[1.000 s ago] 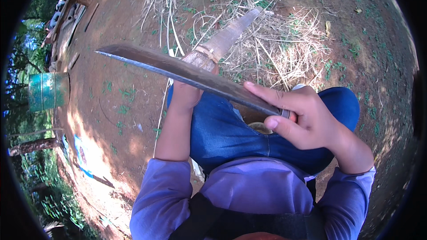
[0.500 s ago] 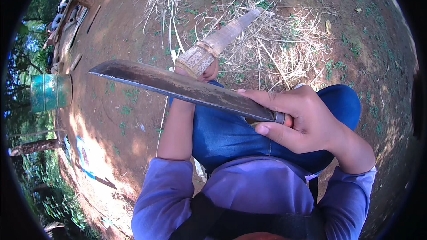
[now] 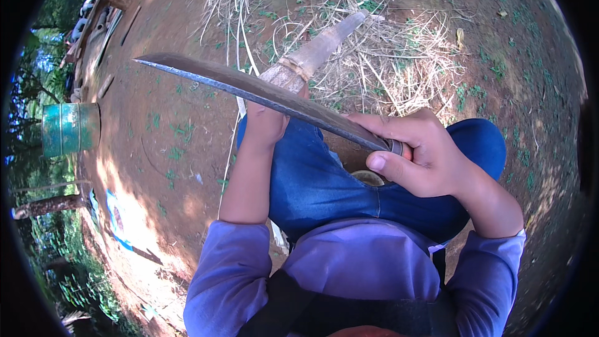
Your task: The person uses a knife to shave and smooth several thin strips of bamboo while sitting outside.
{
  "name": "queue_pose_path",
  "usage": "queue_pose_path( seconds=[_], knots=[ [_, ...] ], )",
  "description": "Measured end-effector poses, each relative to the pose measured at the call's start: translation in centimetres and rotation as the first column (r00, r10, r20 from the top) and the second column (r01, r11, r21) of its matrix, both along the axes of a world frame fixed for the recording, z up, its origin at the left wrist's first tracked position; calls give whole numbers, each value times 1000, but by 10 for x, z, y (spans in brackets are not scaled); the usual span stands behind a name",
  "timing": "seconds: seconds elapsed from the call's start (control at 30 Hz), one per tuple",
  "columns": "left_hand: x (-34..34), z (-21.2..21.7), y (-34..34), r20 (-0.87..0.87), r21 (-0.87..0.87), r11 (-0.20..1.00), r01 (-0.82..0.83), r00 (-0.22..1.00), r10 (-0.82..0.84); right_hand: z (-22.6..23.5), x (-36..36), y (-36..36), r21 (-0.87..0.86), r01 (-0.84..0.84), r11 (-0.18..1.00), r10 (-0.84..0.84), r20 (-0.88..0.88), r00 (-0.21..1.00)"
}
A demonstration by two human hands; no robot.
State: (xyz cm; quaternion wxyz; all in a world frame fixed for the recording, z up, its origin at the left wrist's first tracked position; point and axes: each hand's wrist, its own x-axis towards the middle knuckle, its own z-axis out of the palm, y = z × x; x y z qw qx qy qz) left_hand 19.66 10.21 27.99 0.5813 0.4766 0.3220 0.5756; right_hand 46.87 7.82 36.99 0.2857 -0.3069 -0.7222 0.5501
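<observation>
Brown ground (image 3: 187, 97) with bits of green is all around, and a green drum (image 3: 71, 129) stands far off to the left of the left grip (image 3: 265, 125). Past both grips lies a messy pile of dry strips (image 3: 409, 72). The right grip (image 3: 430, 156) is closed tight on the big knife (image 3: 274, 95), at its orange handle (image 3: 407, 151), with one finger stretched out by the blade. The blade points left from there and crosses over the left grip; I can't tell if it touches anything. The left grip looks wrapped around the near end of the wooden piece (image 3: 319, 50), but the blade hides most of its fingers. That piece sticks out past the left grip and gets thin. The knife looks stiff and a bit heavy, so the handle is the safe part to hold. The wood looks hard, lighter and rough, so its fat end should be easy to hold.
</observation>
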Motion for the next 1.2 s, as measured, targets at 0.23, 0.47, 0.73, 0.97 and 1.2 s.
queue_pose_path(
  seconds=[0.23, 0.47, 0.73, 0.97, 1.2],
  knots=[
    [2, 13, -6, -94, -27, 999, 22, 995, -25, -16, 6, 18, 104, -35, 994, 30, 54, 998],
    [-13, 16, -10, -39, -10, 997, 81, 996, -82, -62, 40, 58, -370, 361, 856, -256, 304, 918],
    [-15, -10, -4, 285, 132, 987, 90, 950, -125, 0, -10, 3, -34, -4, 999, 3, -33, 999],
    [-5, 10, -6, 163, -16, 993, 117, 980, -113, 0, -15, 2, -151, 66, 986, -65, 15, 998],
    [-15, -1, 2, 79, 29, 978, 205, 975, -207, 12, -13, -9, 38, 19, 999, -18, -30, 999]
  ],
)
